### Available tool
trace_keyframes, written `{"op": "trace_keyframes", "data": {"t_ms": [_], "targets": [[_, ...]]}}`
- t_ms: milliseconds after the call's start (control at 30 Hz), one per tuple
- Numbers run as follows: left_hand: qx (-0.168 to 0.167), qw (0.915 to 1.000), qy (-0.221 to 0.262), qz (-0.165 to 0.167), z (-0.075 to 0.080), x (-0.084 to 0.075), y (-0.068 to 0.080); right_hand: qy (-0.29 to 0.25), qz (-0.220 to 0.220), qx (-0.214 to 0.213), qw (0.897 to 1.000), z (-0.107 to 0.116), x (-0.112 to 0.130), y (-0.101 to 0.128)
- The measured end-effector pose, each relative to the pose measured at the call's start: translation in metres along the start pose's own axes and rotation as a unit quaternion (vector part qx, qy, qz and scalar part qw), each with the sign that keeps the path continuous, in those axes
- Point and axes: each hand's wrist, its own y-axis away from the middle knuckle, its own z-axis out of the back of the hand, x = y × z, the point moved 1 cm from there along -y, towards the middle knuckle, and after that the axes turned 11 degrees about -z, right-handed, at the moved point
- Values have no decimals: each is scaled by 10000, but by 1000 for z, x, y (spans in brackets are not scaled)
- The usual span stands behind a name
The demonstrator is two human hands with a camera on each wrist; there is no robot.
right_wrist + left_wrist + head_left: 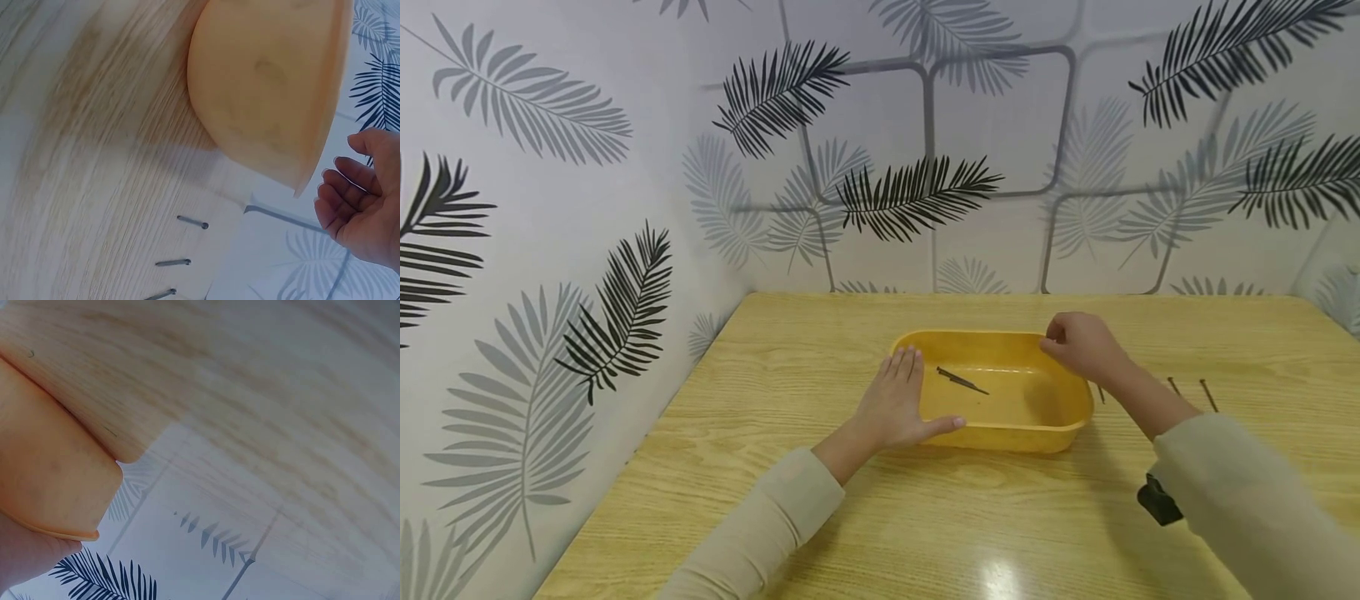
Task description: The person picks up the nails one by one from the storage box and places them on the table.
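Observation:
A yellow plastic tray (1000,430) stands on the table, its outer wall (269,81) large in the right wrist view. My left hand (891,404) rests over the tray's left end, fingers straight across the rim and thumb along the near edge. Inside lie thin dark nails or screws (962,382), close together. Above the far right corner is my right hand (1086,343); its loosely curled fingers (350,181) hold nothing in the right wrist view. Three similar headed pieces lie apart on the table right of the tray, including one nail or screw (194,222) nearest it.
The light wood table (760,400) reaches back to a wall (992,250) with a printed leaf pattern. Another patterned wall (550,250) borders its left side. A black object (1159,502) shows beside the right sleeve.

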Motion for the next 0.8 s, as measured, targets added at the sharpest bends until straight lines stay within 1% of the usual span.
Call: {"op": "trace_keyframes", "data": {"t_ms": [167,500,600,800], "targets": [[-2,10000,-30,-4,0,0,0,-130,-1,95,9999,-8,9,-2],[0,10000,17,3,-1,0,-1,-283,208,303,9989,-28,18,-5],[-9,10000,4,18,-1,0,-1,-312,174,428,9984,-34,21,-5],[17,10000,-38,61,1,1,1,-178,24,687,9975,-50,30,-8]]}}
